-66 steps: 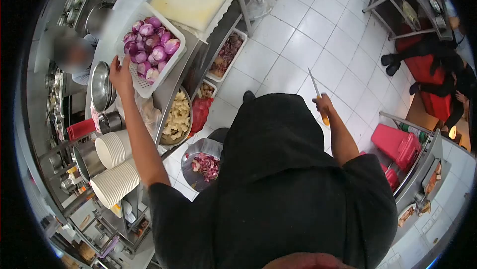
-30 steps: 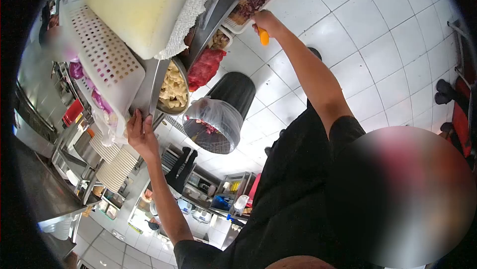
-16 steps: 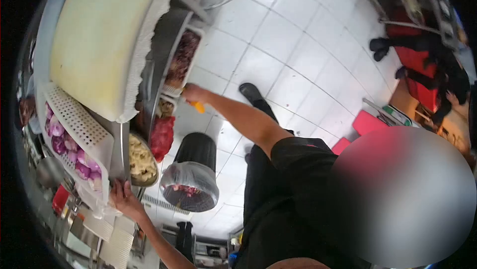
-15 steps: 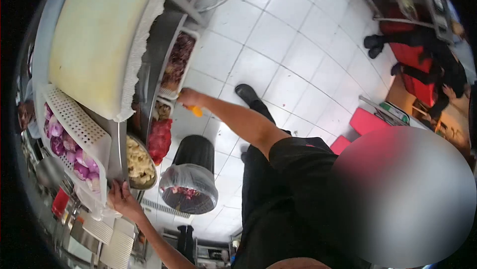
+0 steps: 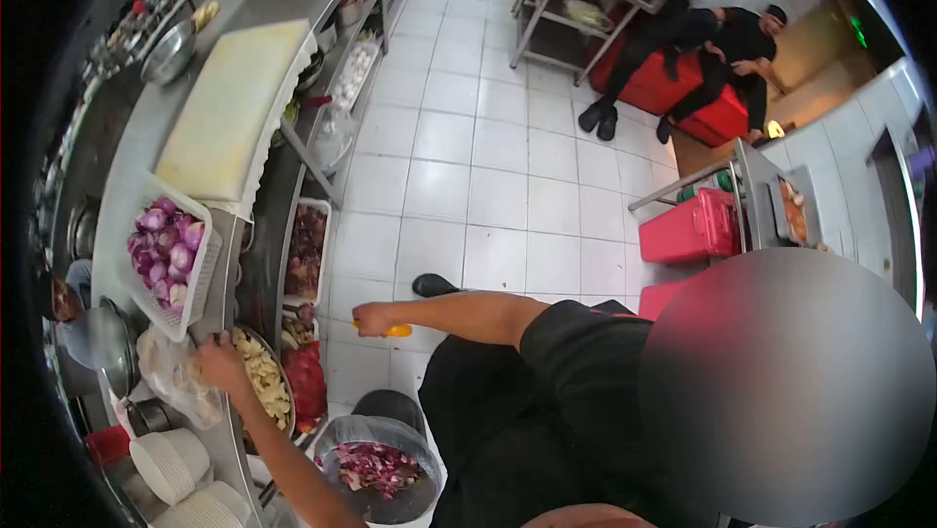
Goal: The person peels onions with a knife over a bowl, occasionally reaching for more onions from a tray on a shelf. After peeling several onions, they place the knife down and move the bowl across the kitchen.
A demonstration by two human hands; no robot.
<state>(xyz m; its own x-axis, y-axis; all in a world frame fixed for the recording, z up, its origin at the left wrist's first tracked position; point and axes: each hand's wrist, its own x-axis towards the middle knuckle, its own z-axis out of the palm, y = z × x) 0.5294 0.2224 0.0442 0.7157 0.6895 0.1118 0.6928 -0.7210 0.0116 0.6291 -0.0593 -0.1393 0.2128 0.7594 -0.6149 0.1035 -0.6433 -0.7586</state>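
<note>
My right hand (image 5: 379, 319) is closed round a yellow-handled tool (image 5: 397, 330), out over the floor; its working end cannot be made out. My left hand (image 5: 223, 366) is at the counter's edge with fingers bent, beside a clear plastic bag (image 5: 179, 372); what is in the fingers, if anything, is hidden. Just beyond it, a white perforated basket (image 5: 203, 279) holds peeled purple onions (image 5: 168, 245). A metal bowl of pale, cut pieces (image 5: 262, 377) sits below the counter edge. A lined bin (image 5: 429, 465) with purple peelings (image 5: 373, 467) stands near my body.
A thick cutting board (image 5: 234, 103) lies on a cloth along the steel counter. Under it are a tub of dark reddish food (image 5: 307, 253) and a red bag (image 5: 305, 382). White stacked containers (image 5: 169, 465) stand at lower left. Two people (image 5: 727, 50) sit across the tiled floor.
The view has tilted, showing more of the room. My left hand has shifted from the basket's near corner to beside the plastic bag. My right hand still holds the yellow-handled tool.
</note>
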